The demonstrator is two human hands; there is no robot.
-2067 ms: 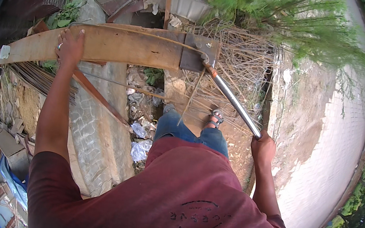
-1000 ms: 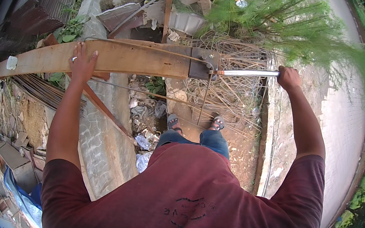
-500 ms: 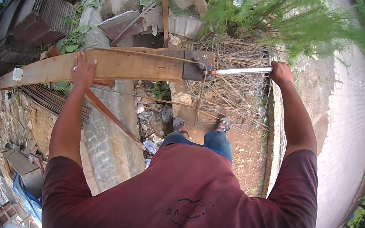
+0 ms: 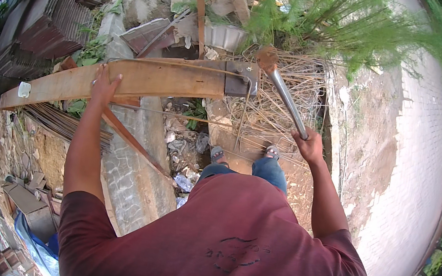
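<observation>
My left hand point(image 4: 104, 86) rests with spread fingers on a long wooden beam point(image 4: 161, 78), near a thin rusty rod point(image 4: 186, 65) lying along it. The rod bends downward at a dark metal plate point(image 4: 235, 86) on the beam's right end. My right hand point(image 4: 309, 142) grips a silver bar point(image 4: 287, 100) by its lower end; the bar's rusty head point(image 4: 267, 59) is raised beside the plate, apart from the rod's bend.
A heap of bent rods point(image 4: 300, 87) lies beyond my sandaled feet. Stacked corrugated sheets point(image 4: 50, 15) stand upper left, above bundled rods point(image 4: 57, 122). A rubble-filled gap point(image 4: 186, 138) runs left of my feet. Feathery branches point(image 4: 329, 23) overhang; a pale paved surface point(image 4: 401, 193) borders the right.
Over two seconds my right hand swung up and outward with the bar, then came back down and inward. The bar's head has now come off the rod and plate. My left hand stayed on the beam.
</observation>
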